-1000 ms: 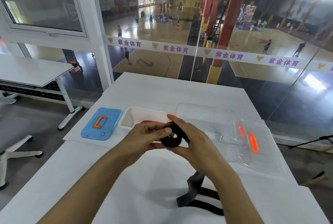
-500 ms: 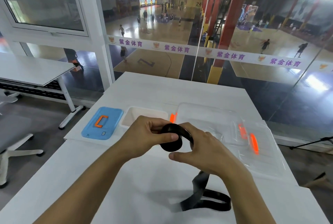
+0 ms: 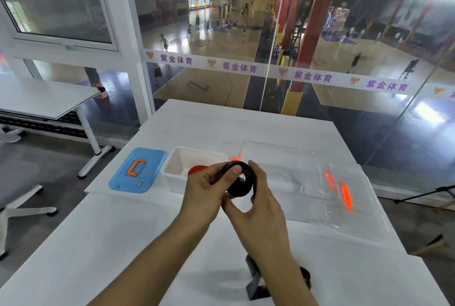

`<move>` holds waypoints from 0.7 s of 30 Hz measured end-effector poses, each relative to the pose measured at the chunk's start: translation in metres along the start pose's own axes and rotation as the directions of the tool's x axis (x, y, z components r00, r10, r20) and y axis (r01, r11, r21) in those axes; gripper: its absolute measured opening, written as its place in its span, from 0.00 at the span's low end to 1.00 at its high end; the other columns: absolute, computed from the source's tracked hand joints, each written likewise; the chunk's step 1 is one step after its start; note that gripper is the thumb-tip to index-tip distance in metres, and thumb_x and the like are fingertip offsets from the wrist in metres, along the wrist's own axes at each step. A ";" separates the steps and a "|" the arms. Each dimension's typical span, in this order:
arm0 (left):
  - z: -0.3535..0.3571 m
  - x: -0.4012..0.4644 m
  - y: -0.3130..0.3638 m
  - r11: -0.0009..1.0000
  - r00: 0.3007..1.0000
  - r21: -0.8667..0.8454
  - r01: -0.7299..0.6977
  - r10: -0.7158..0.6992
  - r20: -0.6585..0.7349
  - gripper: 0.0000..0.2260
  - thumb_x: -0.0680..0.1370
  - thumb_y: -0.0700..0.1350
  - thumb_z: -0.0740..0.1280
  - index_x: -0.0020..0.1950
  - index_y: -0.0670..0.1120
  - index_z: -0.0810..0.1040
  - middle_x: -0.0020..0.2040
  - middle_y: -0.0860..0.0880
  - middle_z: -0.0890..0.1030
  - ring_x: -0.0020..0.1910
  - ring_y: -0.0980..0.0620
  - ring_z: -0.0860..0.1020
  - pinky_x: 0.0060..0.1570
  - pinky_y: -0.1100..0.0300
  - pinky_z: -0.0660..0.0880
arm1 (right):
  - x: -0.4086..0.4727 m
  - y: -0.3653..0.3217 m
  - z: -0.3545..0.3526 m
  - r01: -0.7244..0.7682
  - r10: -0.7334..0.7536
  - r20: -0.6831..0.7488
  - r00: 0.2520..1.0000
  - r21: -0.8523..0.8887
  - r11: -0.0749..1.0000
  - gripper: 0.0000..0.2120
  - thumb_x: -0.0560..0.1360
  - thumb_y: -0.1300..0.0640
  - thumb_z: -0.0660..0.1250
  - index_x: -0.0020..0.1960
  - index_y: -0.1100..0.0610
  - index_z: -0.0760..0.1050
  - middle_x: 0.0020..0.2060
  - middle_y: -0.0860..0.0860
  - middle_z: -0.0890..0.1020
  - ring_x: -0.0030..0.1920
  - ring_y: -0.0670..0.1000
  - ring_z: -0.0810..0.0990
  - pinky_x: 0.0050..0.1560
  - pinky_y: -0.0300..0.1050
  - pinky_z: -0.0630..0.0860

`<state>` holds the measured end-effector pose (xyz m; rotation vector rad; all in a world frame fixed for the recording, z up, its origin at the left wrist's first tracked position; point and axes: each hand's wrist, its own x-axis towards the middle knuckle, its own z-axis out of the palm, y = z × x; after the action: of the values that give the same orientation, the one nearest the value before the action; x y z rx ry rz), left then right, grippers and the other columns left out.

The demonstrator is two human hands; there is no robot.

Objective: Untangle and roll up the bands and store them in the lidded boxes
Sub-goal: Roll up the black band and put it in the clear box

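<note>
I am noting 2 containers beyond the hands. The white box (image 3: 183, 177) is standing open just past the left hand (image 3: 204, 191) and is holding something red (image 3: 197, 170), only partly visible. Its blue lid (image 3: 138, 170) with an orange handle is lying flat further left. The clear box (image 3: 283, 170) is sitting past the right hand (image 3: 256, 207), its clear lid (image 3: 349, 197) with orange clips off to the right; I cannot tell whether anything is inside.

Compared with 0.5 s ago, the roll is looking thicker and the loose tail shorter, now lying closer under the right forearm.

The black band (image 3: 240, 178) is sitting between both hands as a tight coil. The left thumb is pressing on its face, fingers curled around it; the right fingers are wrapping its far edge. Its tail (image 3: 256, 283) is trailing down to the table (image 3: 123, 244).
</note>
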<state>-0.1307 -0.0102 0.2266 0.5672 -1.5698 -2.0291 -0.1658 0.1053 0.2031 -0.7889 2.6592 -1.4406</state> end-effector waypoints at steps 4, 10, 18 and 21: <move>0.001 -0.003 -0.012 0.998 0.999 0.043 0.051 -0.051 -0.018 0.06 0.78 0.45 0.71 0.53 0.46 0.87 0.45 0.47 0.89 0.47 0.48 0.87 0.49 0.54 0.83 | 0.001 0.003 0.007 -0.048 0.047 -0.050 0.998 -0.029 0.998 0.33 0.74 0.38 0.69 0.75 0.31 0.57 0.60 0.39 0.79 0.60 0.47 0.80 0.58 0.48 0.79; -0.022 0.001 -0.004 0.972 0.957 0.106 0.209 -0.225 0.180 0.12 0.82 0.47 0.66 0.57 0.42 0.84 0.53 0.42 0.87 0.52 0.43 0.86 0.53 0.51 0.82 | 0.020 0.014 -0.017 0.083 -0.066 0.216 0.974 -0.069 0.994 0.33 0.75 0.39 0.71 0.75 0.31 0.61 0.60 0.36 0.82 0.59 0.44 0.82 0.60 0.47 0.80; -0.044 0.018 0.031 0.897 0.852 0.440 0.054 -0.271 0.449 0.11 0.79 0.44 0.71 0.60 0.45 0.84 0.53 0.47 0.88 0.55 0.49 0.86 0.56 0.54 0.82 | 0.031 0.009 -0.031 0.257 -0.154 0.448 0.881 -0.178 0.950 0.43 0.74 0.45 0.76 0.78 0.28 0.54 0.62 0.38 0.81 0.58 0.42 0.79 0.62 0.44 0.77; -0.046 0.017 0.030 0.906 0.875 0.419 0.049 -0.242 0.420 0.10 0.78 0.42 0.72 0.58 0.45 0.85 0.51 0.46 0.88 0.53 0.48 0.87 0.52 0.55 0.83 | 0.029 0.012 -0.027 0.260 -0.167 0.438 0.884 -0.163 0.952 0.43 0.73 0.44 0.76 0.78 0.28 0.54 0.60 0.36 0.81 0.56 0.40 0.79 0.60 0.42 0.77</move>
<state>-0.1120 -0.0619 0.2436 0.3628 -2.3277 -2.0676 -0.2031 0.1189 0.2162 -1.2836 2.4693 -0.8767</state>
